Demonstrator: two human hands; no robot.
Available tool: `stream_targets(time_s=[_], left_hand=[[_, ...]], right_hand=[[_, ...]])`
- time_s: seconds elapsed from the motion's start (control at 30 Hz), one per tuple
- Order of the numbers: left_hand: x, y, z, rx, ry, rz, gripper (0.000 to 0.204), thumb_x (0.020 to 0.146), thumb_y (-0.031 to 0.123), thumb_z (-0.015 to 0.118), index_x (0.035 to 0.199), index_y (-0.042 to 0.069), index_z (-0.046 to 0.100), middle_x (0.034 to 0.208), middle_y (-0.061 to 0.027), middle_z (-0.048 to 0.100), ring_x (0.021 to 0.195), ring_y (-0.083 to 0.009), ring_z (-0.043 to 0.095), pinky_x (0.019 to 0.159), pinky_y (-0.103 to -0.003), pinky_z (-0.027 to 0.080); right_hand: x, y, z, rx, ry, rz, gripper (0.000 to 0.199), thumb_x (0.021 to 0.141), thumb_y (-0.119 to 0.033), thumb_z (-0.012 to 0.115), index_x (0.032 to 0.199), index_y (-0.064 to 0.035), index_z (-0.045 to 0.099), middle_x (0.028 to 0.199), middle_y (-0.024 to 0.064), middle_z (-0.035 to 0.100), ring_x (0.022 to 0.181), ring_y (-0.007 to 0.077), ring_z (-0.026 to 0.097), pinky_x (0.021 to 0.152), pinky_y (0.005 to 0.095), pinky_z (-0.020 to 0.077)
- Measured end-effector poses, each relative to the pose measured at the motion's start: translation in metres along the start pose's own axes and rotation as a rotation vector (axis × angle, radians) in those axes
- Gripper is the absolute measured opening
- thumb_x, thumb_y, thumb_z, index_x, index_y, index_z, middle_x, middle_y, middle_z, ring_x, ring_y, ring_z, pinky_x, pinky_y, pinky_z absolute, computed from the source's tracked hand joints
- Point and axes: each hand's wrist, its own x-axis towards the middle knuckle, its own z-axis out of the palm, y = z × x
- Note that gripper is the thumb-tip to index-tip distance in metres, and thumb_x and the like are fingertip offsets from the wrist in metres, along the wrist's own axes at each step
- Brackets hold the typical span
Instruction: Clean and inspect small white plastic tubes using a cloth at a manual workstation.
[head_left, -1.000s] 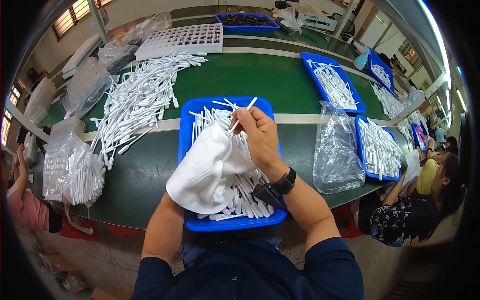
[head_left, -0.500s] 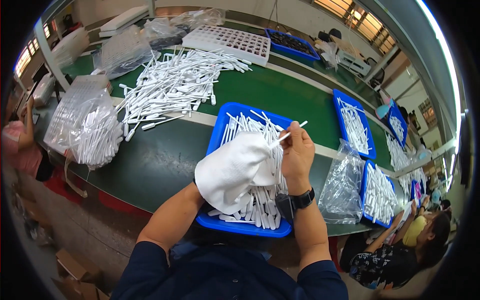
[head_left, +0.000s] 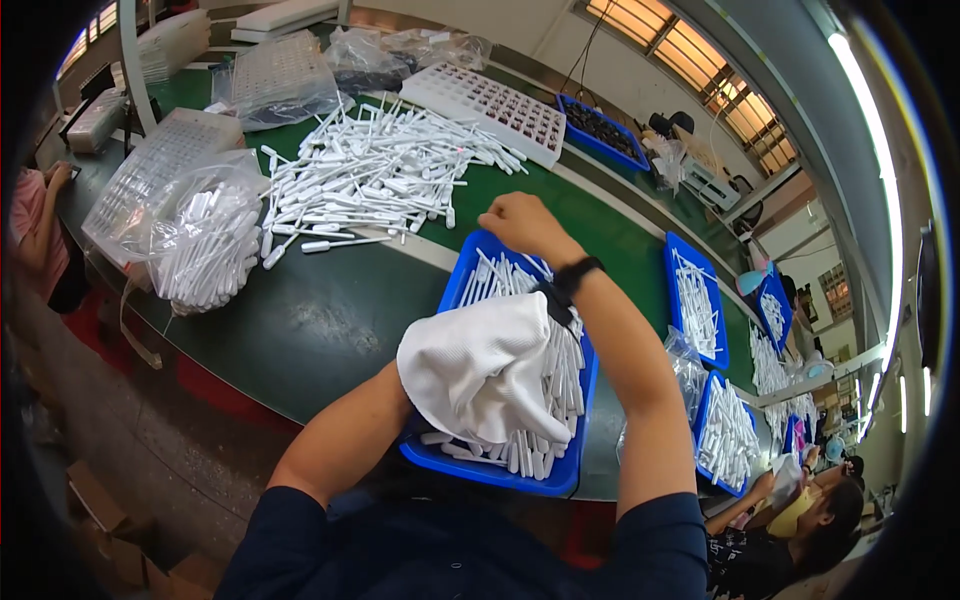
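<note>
A white ribbed cloth (head_left: 480,365) covers my left hand completely; only my left forearm (head_left: 352,425) shows behind it. Under the cloth lies a blue tray (head_left: 590,400), filled with white plastic sticks (head_left: 566,385) that each have a thin stem and a thicker end. My right hand (head_left: 525,226) reaches over the tray's far edge, fingers curled in, above the green belt. Whatever those fingers hold, if anything, is hidden. To its left a large loose pile of the same white sticks (head_left: 370,170) spreads over the belt and its near edge.
Bagged sticks (head_left: 205,240) lie on the left. Beyond the pile are a white rack with holes (head_left: 490,105) and a blue tray of dark parts (head_left: 605,130). More stick-filled blue trays (head_left: 697,300) stand right, beside a clear plastic bag (head_left: 685,365). Other people (head_left: 790,540) work nearby.
My right hand has moved away from the cloth, left and forward toward the pile. The stick it held against the cloth is no longer seen. The cloth now hangs lower over the tray.
</note>
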Motion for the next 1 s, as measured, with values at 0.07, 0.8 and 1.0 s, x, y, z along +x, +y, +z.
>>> stream_targets(time_s=[0.07,0.8,1.0], left_hand=[[0.001,-0.001,-0.002,-0.052,-0.032,0.014,0.033,0.098,0.014,0.061,0.128,0.001,0.055,0.119,-0.0126,0.059,0.109,-0.0189,0.059,0.092,-0.034,0.051],[0.025,-0.001,0.005,0.09,0.206,0.488,0.02,0.106,0.024,0.051,0.114,0.006,0.055,0.098,-0.0022,0.06,0.084,-0.0134,0.06,0.072,-0.03,0.053],[0.018,-0.005,-0.001,0.65,0.375,0.288,0.029,0.107,0.033,0.051,0.114,0.006,0.057,0.1,0.0003,0.059,0.086,-0.0114,0.057,0.077,-0.029,0.053]], right_hand=[[0.039,0.006,0.024,-0.042,-0.101,0.076,0.032,0.081,-0.033,0.073,0.083,-0.0014,0.074,0.084,0.0196,0.073,0.077,0.0355,0.07,0.074,0.0442,0.0559],[-0.149,-0.067,-0.008,1.37,0.243,0.318,0.016,0.095,-0.008,0.067,0.106,0.003,0.066,0.089,0.0048,0.071,0.075,0.0082,0.064,0.067,0.0213,0.05],[-0.17,-0.081,0.004,1.267,0.105,0.224,0.022,0.099,-0.01,0.064,0.116,0.0034,0.066,0.09,0.002,0.072,0.077,0.0056,0.064,0.066,0.0213,0.0496]])
